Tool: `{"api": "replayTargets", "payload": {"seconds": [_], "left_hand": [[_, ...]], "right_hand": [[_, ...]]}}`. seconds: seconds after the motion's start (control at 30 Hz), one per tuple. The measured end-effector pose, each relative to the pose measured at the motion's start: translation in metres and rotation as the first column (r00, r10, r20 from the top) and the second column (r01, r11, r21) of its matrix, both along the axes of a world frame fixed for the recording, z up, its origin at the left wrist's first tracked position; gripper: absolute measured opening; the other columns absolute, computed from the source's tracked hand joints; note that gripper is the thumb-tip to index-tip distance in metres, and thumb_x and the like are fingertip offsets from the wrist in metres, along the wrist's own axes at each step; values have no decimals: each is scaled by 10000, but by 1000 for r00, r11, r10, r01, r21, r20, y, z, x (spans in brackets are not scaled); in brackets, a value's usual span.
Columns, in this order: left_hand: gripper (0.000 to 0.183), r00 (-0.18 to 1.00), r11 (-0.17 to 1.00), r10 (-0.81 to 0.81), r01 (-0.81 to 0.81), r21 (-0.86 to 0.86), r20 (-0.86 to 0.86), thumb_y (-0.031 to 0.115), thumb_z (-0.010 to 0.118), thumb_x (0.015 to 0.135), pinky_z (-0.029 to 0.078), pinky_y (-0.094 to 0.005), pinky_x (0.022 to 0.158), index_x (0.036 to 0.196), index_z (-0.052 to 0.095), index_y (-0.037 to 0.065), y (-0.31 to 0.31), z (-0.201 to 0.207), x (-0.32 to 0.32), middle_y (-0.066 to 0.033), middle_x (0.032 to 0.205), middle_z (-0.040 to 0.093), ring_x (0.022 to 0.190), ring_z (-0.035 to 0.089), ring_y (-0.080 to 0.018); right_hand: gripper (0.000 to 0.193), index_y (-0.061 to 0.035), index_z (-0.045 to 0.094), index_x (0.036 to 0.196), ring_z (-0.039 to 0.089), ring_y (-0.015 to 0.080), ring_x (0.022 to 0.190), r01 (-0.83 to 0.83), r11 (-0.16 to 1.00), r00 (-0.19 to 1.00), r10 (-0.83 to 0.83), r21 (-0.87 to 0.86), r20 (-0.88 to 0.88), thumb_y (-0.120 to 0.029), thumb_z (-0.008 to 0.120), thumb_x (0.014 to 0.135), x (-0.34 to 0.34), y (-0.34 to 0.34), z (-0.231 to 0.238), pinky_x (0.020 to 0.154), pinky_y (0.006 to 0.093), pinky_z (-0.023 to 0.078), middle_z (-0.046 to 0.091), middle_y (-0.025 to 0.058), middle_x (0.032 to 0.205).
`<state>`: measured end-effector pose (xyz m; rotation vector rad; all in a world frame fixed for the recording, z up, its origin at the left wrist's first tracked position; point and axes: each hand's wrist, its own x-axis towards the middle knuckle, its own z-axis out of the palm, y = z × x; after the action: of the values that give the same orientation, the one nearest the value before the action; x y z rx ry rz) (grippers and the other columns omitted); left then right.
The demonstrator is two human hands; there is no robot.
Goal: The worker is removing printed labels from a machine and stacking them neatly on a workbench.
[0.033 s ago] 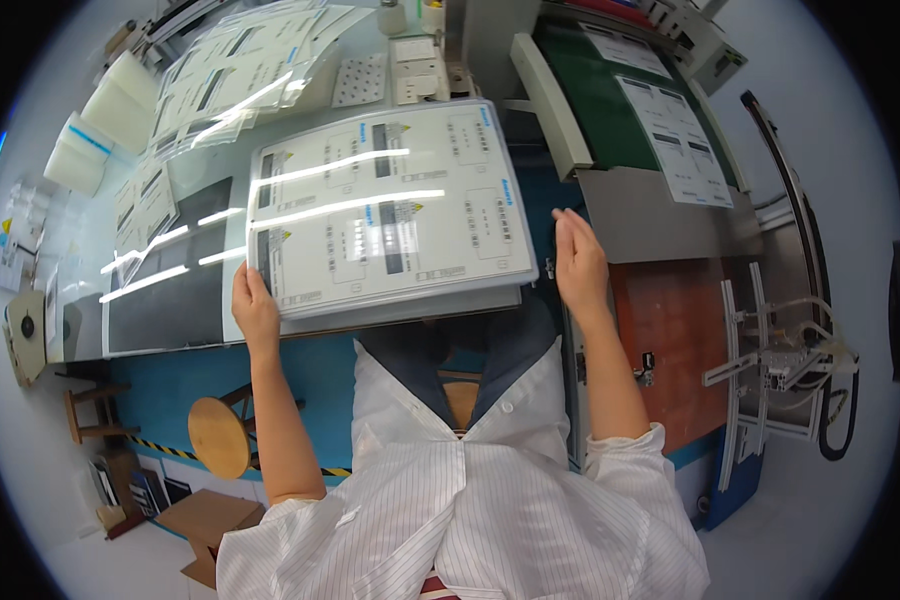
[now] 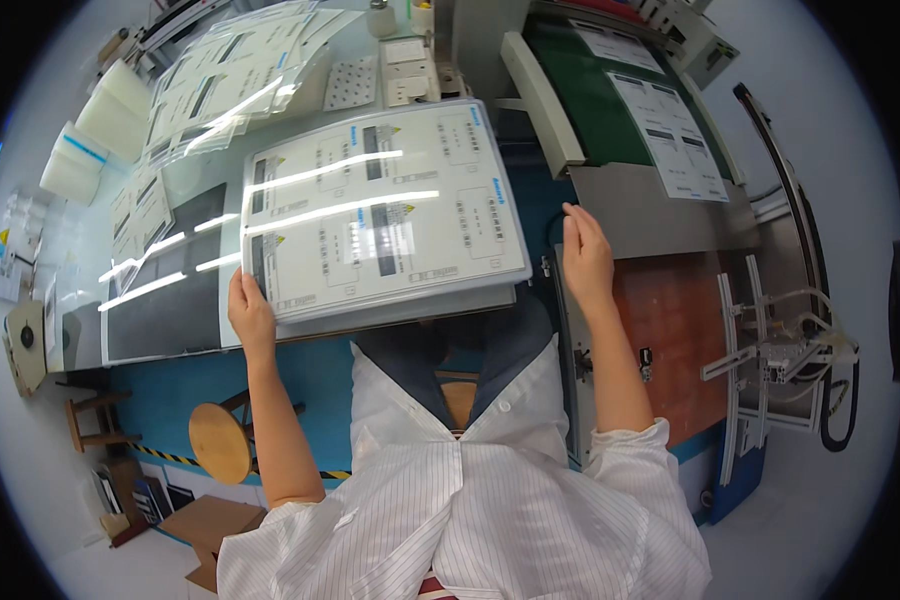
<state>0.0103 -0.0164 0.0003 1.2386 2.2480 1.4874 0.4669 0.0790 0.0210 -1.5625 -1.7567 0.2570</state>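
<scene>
In front of me a stack of clear-covered printed sheets [image 2: 435, 225] lies slightly skewed at the front edge of the table. The top sheet is white with black line drawings, dark bars, yellow triangles and blue marks. Against the stack's lower left edge rests my left hand [image 2: 252, 318], fingers extended along its side rather than wrapped round it. My right hand [image 2: 588, 262] is raised off the stack's right side, palm turned inward, its fingers stretched out and nothing in it. A gap separates it from the sheets.
More printed sheets [image 2: 225, 75] are piled at the far left, near white rolls [image 2: 73, 160]. A dark mat [image 2: 165, 290] lies left of the stack. To the right, a green conveyor belt [image 2: 580, 110] carries printed sheets; a metal frame [image 2: 770, 370] stands beside an orange-red panel [image 2: 675, 330].
My right hand has shifted slightly to the right, a little farther from the stack. My left hand stays at the stack's left edge. The whole view has shifted slightly.
</scene>
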Motion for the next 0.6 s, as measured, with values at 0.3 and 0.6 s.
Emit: {"api": "replayTargets", "payload": {"seconds": [0.3,0.6], "left_hand": [[352,997,998,34,-37,-41,-69,249,447,1002,476,-332,771,1170,606,-16,6,4,4,-140,922,660,839,620,-214],[383,989,990,126,-130,-52,-76,310,421,987,484,-401,827,1150,631,35,4,8,14,-186,997,679,936,648,-338]], "right_hand": [[572,-54,371,1441,264,366,1418,559,819,709,-391,-129,588,-396,449,989,147,53,-48,1126,557,232,334,197,1506],[591,-85,422,1404,305,344,1392,648,762,538,-438,-20,720,-493,413,978,222,97,-66,1064,616,274,377,176,1481]]}}
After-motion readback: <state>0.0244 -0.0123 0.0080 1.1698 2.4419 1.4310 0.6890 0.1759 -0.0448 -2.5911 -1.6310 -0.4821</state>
